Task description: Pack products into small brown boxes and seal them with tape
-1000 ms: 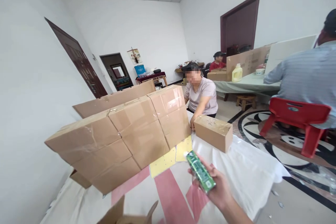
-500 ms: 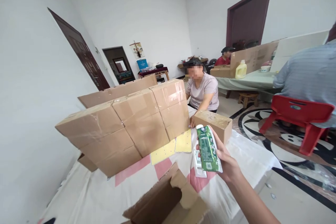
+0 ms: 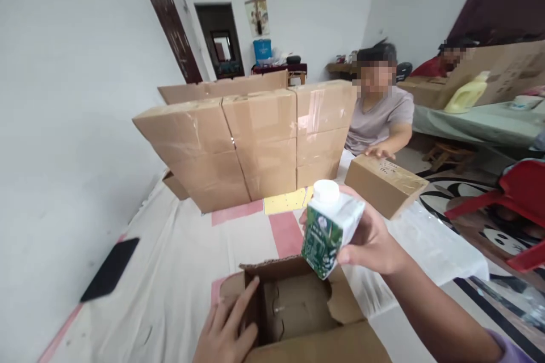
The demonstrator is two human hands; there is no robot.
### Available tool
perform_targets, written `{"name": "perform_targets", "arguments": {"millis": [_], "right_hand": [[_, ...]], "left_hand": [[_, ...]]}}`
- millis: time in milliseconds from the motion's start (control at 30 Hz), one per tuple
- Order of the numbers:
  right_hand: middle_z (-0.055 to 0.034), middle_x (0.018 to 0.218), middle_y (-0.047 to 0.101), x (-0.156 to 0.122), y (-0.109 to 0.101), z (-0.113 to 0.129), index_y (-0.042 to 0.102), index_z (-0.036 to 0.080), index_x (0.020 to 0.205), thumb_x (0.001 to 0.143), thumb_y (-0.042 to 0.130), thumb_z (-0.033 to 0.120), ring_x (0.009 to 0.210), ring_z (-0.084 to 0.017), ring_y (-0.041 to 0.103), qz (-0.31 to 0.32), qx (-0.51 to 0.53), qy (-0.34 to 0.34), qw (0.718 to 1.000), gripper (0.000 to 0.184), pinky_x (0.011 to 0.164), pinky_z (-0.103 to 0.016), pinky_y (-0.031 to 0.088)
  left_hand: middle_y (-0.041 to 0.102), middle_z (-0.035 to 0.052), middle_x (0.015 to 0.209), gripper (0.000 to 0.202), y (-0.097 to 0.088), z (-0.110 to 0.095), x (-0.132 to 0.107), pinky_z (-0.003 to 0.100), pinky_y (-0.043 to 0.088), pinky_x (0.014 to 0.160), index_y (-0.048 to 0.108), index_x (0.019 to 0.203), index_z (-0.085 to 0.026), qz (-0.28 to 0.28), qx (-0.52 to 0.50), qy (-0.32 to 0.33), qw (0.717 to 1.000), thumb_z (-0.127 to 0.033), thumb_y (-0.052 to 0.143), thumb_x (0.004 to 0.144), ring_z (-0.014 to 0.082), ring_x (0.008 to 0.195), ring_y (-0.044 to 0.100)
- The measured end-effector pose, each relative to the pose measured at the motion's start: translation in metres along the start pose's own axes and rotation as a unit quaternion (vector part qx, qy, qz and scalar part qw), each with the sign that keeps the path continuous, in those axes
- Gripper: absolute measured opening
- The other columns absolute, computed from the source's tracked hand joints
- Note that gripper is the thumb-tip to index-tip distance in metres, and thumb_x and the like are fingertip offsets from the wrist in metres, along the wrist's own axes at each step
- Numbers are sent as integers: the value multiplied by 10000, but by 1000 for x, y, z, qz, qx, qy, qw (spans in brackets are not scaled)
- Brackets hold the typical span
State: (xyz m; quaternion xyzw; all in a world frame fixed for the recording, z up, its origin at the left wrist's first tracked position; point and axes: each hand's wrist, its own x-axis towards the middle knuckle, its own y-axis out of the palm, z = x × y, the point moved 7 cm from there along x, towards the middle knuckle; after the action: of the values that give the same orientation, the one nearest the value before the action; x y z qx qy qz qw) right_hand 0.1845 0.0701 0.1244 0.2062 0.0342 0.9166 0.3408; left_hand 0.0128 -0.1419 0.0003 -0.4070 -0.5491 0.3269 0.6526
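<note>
My right hand (image 3: pixel 370 244) is closed around a green and white drink carton (image 3: pixel 321 232) with a white screw cap. The carton is tilted, with its cap end up, above the opening of a cardboard box (image 3: pixel 319 346). That box stands open close in front of me, and its inside shows brown card and no contents. At the box's left edge lies my left hand (image 3: pixel 230 320), fingers apart and touching the side.
A wall of taped cardboard boxes (image 3: pixel 259 147) stands across the table, with yellow sheets (image 3: pixel 283 202) before it. Another person's hand (image 3: pixel 381 152) rests on a closed cardboard box (image 3: pixel 385 181) at the right. A black flat object (image 3: pixel 111 267) lies at the left.
My left hand has come into view at the open box. The carton has turned cap towards me and come over the box. The other person's hand has moved onto the closed box.
</note>
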Motion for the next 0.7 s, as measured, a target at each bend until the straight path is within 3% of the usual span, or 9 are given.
{"name": "perform_targets", "arguments": {"millis": [100,167,233,333,400,500,600,700], "right_hand": [[-85,1355,637,-5,29,3,593,307,1397,688,868,152,1244,-307,619,157,-105,43,981,776,1053,-453,485],[-69,1387,629,-8,46,-8,563,308,1438,756,800,128,1306,-299,579,275,-178,81,941,744,1092,-434,450],[-55,1421,613,-11,55,-30,524,306,1473,841,693,138,1347,-288,546,342,-234,133,901,676,1091,-419,447],[-71,1401,623,-16,56,-71,518,280,1470,835,691,241,1263,-303,601,361,-317,203,854,659,953,-375,524],[-85,1273,675,-19,54,-93,577,251,1383,726,787,330,1046,-289,683,359,-375,227,824,694,748,-315,542],[-60,1011,692,-19,54,-112,660,218,1121,623,825,363,720,-204,638,354,-451,232,786,545,516,-258,411],[-48,834,675,-15,59,-124,668,201,941,658,784,346,598,-171,554,377,-501,224,746,338,475,-262,332],[-61,785,695,-13,68,-142,702,171,924,656,784,229,584,-184,579,418,-518,225,711,286,487,-270,337]], "left_hand": [[498,52,1551,143,8,-5,8,520,514,984,657,695,-256,-11,-9,-12,1000,-266,705,830,355,1431,429],[481,62,1565,124,12,-8,13,554,453,1055,659,720,-248,-4,-30,-11,999,-229,700,835,363,1521,277],[441,99,1589,127,14,-10,15,567,429,1065,635,726,-226,11,-53,-15,998,-205,678,844,379,1539,220],[366,136,1627,144,16,-12,15,617,387,1070,583,722,-204,25,-90,-33,995,-207,627,859,421,1536,199],[340,145,1638,131,15,-13,14,642,367,1072,573,726,-200,21,-113,-46,992,-216,598,853,440,1527,212],[342,157,1634,112,13,-15,15,644,374,1062,572,731,-198,13,-131,-59,990,-210,572,843,452,1524,210],[356,165,1626,142,12,-16,17,631,389,1046,555,732,-201,23,-143,-67,987,-234,564,870,451,1533,180],[351,173,1627,149,13,-17,15,630,374,1048,542,743,-196,30,-153,-71,985,-237,558,886,459,1533,167]]}}
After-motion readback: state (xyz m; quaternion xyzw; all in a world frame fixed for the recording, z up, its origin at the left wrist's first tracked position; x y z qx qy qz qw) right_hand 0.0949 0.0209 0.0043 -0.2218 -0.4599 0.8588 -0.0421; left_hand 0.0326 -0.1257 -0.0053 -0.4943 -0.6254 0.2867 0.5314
